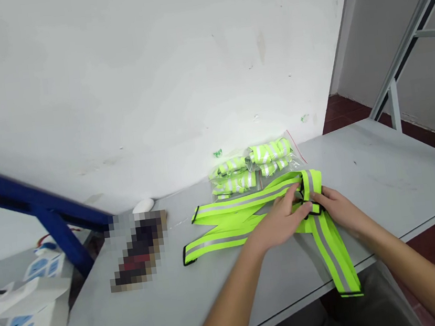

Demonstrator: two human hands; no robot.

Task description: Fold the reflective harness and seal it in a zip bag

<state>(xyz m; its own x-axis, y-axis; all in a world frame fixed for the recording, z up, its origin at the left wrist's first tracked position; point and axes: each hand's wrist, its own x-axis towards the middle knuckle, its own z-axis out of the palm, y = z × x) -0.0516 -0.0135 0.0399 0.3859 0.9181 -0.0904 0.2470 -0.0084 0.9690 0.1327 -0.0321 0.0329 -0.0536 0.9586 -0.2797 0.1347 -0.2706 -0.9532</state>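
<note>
"Reflective harness (pixel 215 244), where does it lie, and what's hidden?"

"Across the grey desk (pixel 203 302), one looped end past the front edge. My fingers and the overlapping bands partly cover the black buckle (pixel 315 208), so I can't tell whether it's fastened. The dark object (pixel 139 252) at the left is pixelated; I can't make it out."

"And the clear bags?"

"The left bag (pixel 234 183) and right bag (pixel 274 156) hold bundled yellow-green bands, near the wall."

"Your hands?"

"Both partly curled: my left hand (pixel 278 222) pinches beside the buckle, my right hand (pixel 340 209) grips the upright band's edge."
</note>
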